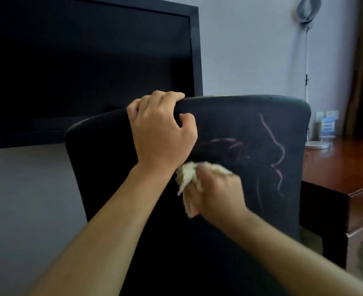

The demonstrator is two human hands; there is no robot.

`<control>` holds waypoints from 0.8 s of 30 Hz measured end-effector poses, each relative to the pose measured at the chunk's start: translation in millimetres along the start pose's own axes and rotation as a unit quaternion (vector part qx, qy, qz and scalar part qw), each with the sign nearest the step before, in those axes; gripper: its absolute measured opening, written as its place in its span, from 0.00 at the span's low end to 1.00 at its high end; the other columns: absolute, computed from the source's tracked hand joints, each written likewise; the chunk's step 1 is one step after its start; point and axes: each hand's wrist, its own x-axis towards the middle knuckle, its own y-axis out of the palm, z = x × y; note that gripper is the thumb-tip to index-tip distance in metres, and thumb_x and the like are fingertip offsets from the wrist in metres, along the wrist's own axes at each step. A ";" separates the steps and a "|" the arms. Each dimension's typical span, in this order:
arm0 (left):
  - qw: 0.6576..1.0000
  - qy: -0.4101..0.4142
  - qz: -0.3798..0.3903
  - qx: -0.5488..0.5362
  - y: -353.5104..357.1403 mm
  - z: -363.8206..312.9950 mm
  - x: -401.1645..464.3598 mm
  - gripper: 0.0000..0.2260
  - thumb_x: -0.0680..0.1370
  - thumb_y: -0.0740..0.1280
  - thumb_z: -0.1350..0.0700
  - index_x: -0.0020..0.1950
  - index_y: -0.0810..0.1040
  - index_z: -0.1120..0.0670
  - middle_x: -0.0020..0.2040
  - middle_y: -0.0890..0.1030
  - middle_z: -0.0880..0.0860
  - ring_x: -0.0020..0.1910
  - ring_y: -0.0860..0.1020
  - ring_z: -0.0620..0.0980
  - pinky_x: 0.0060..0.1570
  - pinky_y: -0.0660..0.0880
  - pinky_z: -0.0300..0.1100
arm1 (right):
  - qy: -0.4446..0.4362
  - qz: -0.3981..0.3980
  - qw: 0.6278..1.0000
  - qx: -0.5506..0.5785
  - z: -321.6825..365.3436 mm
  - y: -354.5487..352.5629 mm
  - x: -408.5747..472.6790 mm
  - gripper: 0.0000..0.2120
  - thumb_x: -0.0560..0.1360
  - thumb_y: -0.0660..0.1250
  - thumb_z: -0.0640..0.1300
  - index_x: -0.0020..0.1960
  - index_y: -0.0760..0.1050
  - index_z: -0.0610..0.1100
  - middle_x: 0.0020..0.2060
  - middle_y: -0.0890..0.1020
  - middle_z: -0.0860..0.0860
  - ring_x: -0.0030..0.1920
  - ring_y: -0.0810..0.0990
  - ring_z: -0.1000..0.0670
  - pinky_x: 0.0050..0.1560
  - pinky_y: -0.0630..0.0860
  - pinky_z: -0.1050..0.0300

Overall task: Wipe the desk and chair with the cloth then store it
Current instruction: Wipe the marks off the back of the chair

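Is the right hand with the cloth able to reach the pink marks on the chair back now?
Probably yes. The right hand presses the cloth on the chair back, just left of the pink marks, with nothing between.

Wiping the back of a dark chair

The left hand point(161, 133) grips the top edge of the black chair point(251, 129) back, fingers curled over it. The right hand point(217, 191), blurred, presses a bunched pale cloth point(187, 176) against the back, beside pink scribbled marks point(276, 150). A wooden table point(343, 167) stands at right with a lamp base point(317, 144); a dark screen point(86, 67) hangs on the wall.
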 end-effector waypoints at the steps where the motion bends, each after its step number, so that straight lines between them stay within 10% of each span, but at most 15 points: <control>1: 1.000 0.002 -0.001 -0.001 0.1 0.2 -0.8 0.16 0.73 0.62 0.53 0.57 0.82 0.52 0.51 0.82 0.48 0.54 0.78 0.50 0.66 0.62 0.47 | -0.013 0.022 1.000 0.002 1.3 5.4 -24.2 0.10 0.69 0.65 0.51 0.34 0.70 0.47 0.27 0.76 0.53 0.25 0.76 0.47 0.22 0.65 0.60; 10: 0.999 0.014 -0.016 0.027 2.1 -2.2 -2.4 0.14 0.74 0.61 0.51 0.55 0.80 0.52 0.48 0.81 0.49 0.52 0.77 0.50 0.64 0.63 0.47 | 0.010 -0.077 0.997 0.006 -8.4 -32.6 88.2 0.16 0.73 0.67 0.49 0.33 0.61 0.49 0.24 0.62 0.60 0.23 0.61 0.57 0.28 0.56 0.61; 17: 0.999 0.014 -0.037 0.017 5.6 -6.0 -4.8 0.14 0.72 0.62 0.54 0.54 0.81 0.53 0.48 0.82 0.49 0.52 0.78 0.52 0.65 0.63 0.48 | -0.035 0.048 0.998 -0.011 -4.3 1.8 -37.8 0.11 0.68 0.62 0.54 0.33 0.68 0.48 0.26 0.75 0.53 0.24 0.75 0.47 0.24 0.63 0.62; 24: 0.999 0.008 -0.040 0.005 8.2 -3.7 -2.5 0.13 0.72 0.62 0.53 0.53 0.81 0.53 0.48 0.82 0.48 0.53 0.77 0.50 0.64 0.63 0.46 | 0.040 -0.059 0.997 0.016 -6.2 -25.7 72.6 0.17 0.71 0.67 0.50 0.32 0.61 0.50 0.24 0.69 0.55 0.24 0.68 0.48 0.28 0.64 0.58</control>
